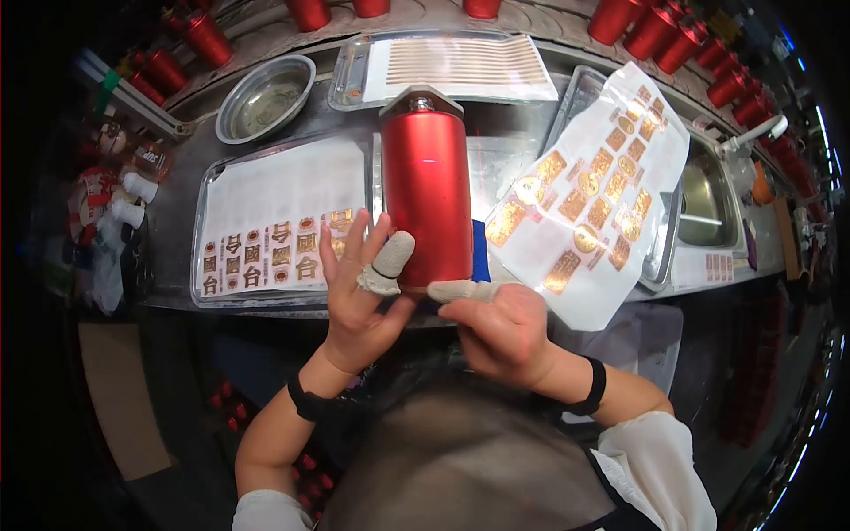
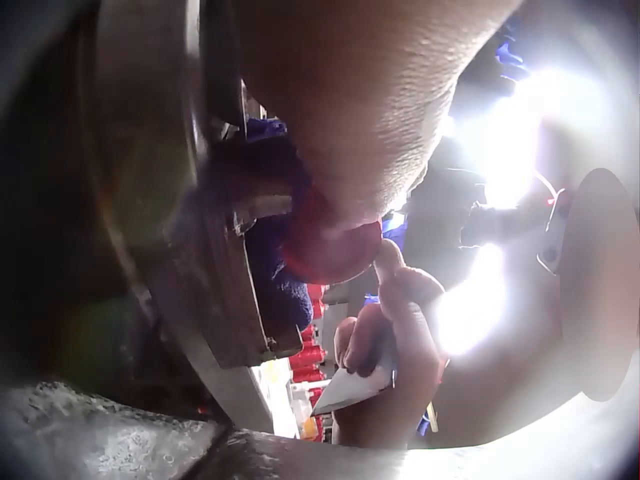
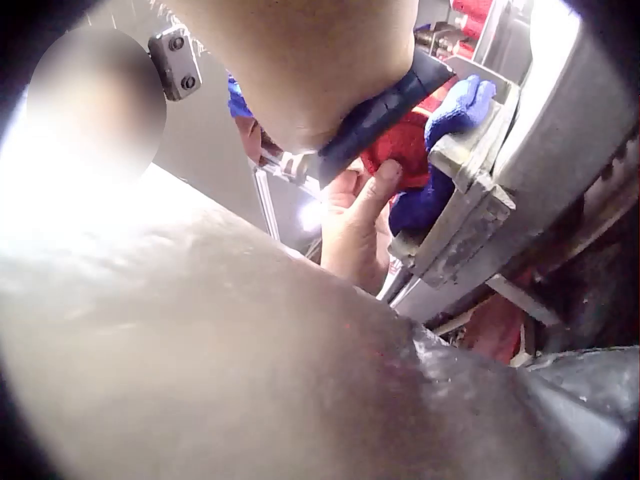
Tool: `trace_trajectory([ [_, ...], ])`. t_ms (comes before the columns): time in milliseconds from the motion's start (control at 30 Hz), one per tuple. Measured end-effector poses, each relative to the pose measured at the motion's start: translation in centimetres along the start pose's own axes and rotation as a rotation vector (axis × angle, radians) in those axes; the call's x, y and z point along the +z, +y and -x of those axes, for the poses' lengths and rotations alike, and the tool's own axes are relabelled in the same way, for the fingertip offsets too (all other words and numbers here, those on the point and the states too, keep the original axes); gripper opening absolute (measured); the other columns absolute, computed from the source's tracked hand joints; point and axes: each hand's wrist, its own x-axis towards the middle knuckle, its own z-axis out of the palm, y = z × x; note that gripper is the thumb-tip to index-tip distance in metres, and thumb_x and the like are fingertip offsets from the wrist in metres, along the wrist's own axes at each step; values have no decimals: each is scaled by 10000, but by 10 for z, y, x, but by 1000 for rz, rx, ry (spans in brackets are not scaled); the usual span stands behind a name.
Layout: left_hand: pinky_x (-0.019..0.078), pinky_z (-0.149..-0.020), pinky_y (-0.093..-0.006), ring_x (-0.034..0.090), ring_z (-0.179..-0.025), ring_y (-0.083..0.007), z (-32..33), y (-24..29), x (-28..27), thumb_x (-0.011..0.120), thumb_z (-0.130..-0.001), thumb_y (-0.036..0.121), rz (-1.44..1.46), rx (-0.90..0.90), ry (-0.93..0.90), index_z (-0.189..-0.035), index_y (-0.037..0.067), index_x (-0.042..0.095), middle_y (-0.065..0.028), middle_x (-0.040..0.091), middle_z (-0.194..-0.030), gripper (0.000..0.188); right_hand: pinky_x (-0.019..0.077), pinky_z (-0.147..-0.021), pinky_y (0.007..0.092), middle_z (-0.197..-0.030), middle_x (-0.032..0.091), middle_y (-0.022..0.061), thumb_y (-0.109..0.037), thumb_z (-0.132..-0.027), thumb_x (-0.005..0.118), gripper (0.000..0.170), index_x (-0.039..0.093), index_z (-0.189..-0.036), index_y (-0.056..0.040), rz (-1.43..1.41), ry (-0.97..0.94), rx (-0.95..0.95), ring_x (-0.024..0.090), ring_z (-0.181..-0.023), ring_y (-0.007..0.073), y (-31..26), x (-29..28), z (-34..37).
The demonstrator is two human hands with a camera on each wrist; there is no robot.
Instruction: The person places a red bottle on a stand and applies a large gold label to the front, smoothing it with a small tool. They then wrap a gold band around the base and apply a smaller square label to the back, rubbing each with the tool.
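A glossy red bottle lies lengthwise at the counter's front, its base toward me. Blue cloth pads the support beneath it. My left hand is at the bottle's left, fingers spread, its thumb resting at the base. A pale cloth finger cot covers one finger. Against the base edge, my right hand stretches its index finger, also in a cloth cot. Its other fingers curl round a flat dark-blue scraper, seen in the right wrist view and hidden from the head view.
Gold-printed decal sheets lie on a left tray and a right sheet. Behind stand a metal bowl and a tray with a striped sheet. A sink is at right. More red bottles line the back.
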Motion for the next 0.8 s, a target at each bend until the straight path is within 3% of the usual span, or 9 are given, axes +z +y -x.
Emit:
trace_trajectory([
  [100, 201, -1181, -619, 500, -1372, -370, 3, -5, 6, 828, -756, 101, 38, 6, 46, -1393, 59, 567, -160, 555, -1453, 690, 465, -555, 334, -837, 711, 94, 93, -703, 626, 284, 703, -942, -40, -1, 6, 105, 630, -630, 241, -1, -9, 7],
  [200, 213, -1157, -625, 524, -1348, -352, 1, -1, 8, 796, -747, 79, 118, -46, 82, -1329, 63, 636, -164, 583, -1421, 603, 496, -612, 299, -853, 716, 118, 117, -755, 584, 244, 711, -910, -22, -25, 61, 330, 659, -670, 232, 3, -11, 16],
  [233, 208, -1159, -623, 529, -1346, -341, -1, -1, 6, 791, -739, 95, 113, -39, 78, -1324, 61, 639, -162, 594, -1406, 606, 486, -576, 342, -745, 675, 99, 97, -726, 609, 273, 732, -903, -72, -86, 139, 411, 629, -605, 262, 5, -2, 18],
  [333, 206, -1165, -615, 533, -1345, -328, -12, 6, -7, 789, -716, 112, 135, -26, 10, -1315, 54, 644, -155, 601, -1397, 619, 500, -600, 336, -763, 691, 101, 102, -727, 612, 290, 738, -921, -73, -100, 175, 495, 649, -633, 251, -1, 3, 21],
  [433, 203, -1202, -571, 536, -1346, -275, -25, 11, -13, 782, -700, 117, 82, 65, -24, -1277, 48, 652, -126, 615, -1377, 595, 520, -634, 332, -806, 709, 104, 109, -715, 620, 309, 742, -937, -68, 34, 105, 391, 672, -675, 244, -5, -4, 20],
  [567, 199, -1208, -569, 524, -1359, -253, -24, 11, -5, 767, -699, 92, 123, 59, 19, -1262, 52, 652, -119, 615, -1374, 576, 477, -565, 342, -806, 692, 82, 96, -654, 656, 369, 749, -968, -73, 54, 107, 56, 619, -601, 225, -12, 1, -5],
  [700, 206, -1196, -575, 507, -1373, -283, -19, 9, -5, 755, -707, 93, 135, 24, 28, -1272, 34, 640, -135, 587, -1407, 580, 407, -493, 350, -699, 595, 38, 35, -614, 678, 426, 738, -1018, -84, 122, -46, -73, 541, -538, 198, -13, 10, -11],
  [733, 206, -1191, -581, 499, -1378, -300, -17, 7, -7, 752, -711, 97, 156, 16, 16, -1280, 26, 633, -148, 575, -1417, 586, 407, -497, 356, -657, 518, 15, -3, -605, 689, 451, 731, -1047, -83, 139, -41, -92, 530, -539, 202, -12, 13, -12],
  [800, 184, -1179, -621, 462, -1399, -347, -9, 2, -7, 787, -734, 191, 164, -4, 35, -1390, 16, 545, -192, 532, -1455, 721, 446, -536, 368, -698, 533, 33, -97, -648, 694, 399, 695, -1046, -85, 177, -138, -73, 573, -602, 223, -21, 9, -24],
])
